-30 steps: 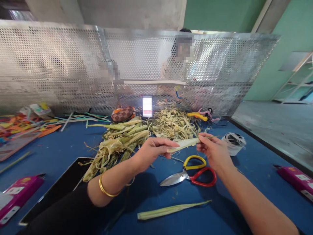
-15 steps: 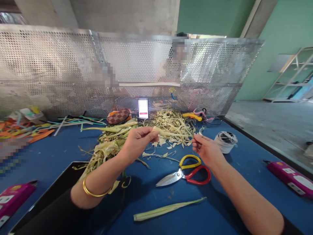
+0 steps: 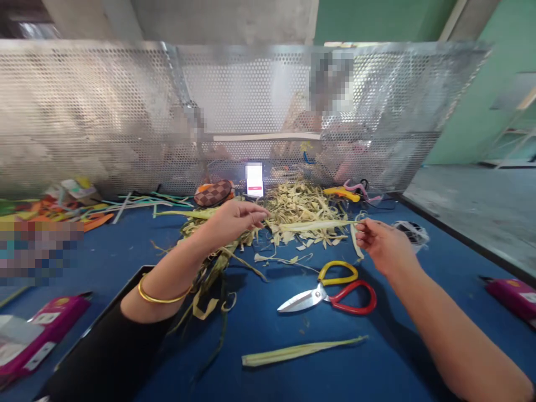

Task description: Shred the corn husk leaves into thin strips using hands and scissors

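Observation:
My right hand (image 3: pixel 385 244) pinches one end of a pale yellow-green leaf strip (image 3: pixel 316 225), which looks like corn husk and stretches leftward above the blue table. The strip's far end hangs free, just short of my left hand (image 3: pixel 238 222). That hand holds nothing, its fingers loosely stretched out over a heap of leaf strips. Below the hands lie scissors (image 3: pixel 307 300) with one yellow and one red handle, blades pointing left. A single folded leaf piece (image 3: pixel 301 353) rests nearer to me.
Leaf scraps (image 3: pixel 307 206) are piled before a perforated metal screen (image 3: pixel 251 84). A lit phone (image 3: pixel 254 181) and a checkered pouch (image 3: pixel 213 193) stand behind. A white spool (image 3: pixel 414 234) is beyond my right hand. Purple devices (image 3: pixel 46 335) lie at both sides. A person is behind the screen.
My left hand has let go of the leaf strip, and a gap now separates them. My right hand has moved right with the strip. The view has shifted slightly.

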Demonstrator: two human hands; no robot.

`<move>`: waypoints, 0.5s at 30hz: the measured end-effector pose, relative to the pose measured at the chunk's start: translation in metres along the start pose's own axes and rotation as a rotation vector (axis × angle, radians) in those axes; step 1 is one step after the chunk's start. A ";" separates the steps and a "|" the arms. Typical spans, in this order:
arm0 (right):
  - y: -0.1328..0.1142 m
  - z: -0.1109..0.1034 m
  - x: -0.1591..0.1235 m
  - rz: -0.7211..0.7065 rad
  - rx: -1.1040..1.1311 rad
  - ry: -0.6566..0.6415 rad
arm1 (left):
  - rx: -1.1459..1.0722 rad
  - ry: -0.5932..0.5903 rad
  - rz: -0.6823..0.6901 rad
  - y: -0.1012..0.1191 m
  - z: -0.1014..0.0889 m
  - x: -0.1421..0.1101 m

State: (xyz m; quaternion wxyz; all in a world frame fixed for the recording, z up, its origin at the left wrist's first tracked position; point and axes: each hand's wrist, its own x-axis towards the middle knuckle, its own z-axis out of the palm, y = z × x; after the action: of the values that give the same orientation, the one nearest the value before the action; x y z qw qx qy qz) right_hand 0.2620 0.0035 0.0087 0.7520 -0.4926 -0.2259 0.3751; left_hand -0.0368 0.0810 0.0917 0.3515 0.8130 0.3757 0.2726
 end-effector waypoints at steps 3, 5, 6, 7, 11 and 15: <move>0.002 0.004 -0.003 0.021 -0.001 -0.039 | 0.138 0.171 -0.003 0.002 -0.027 -0.004; 0.003 0.010 -0.013 -0.075 -0.013 -0.087 | 0.304 0.218 -0.027 0.000 -0.040 -0.006; 0.004 0.013 -0.019 -0.161 -0.035 -0.108 | 0.397 0.225 -0.042 -0.002 -0.045 -0.007; 0.004 0.015 -0.025 -0.259 -0.082 -0.118 | 0.486 0.225 -0.059 -0.005 -0.048 -0.008; 0.009 0.021 -0.052 -0.700 -0.608 -0.202 | 0.732 0.186 -0.128 -0.015 -0.053 -0.004; 0.020 0.028 -0.078 -1.031 -1.008 -0.763 | 0.856 0.151 -0.185 -0.026 -0.058 0.004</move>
State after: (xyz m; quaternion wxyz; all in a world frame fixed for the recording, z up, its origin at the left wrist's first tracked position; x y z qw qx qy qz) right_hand 0.1875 -0.0368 0.0045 0.3897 -0.4442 -0.8064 -0.0229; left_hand -0.0866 0.1173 0.1077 -0.0223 0.8259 0.5507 0.1183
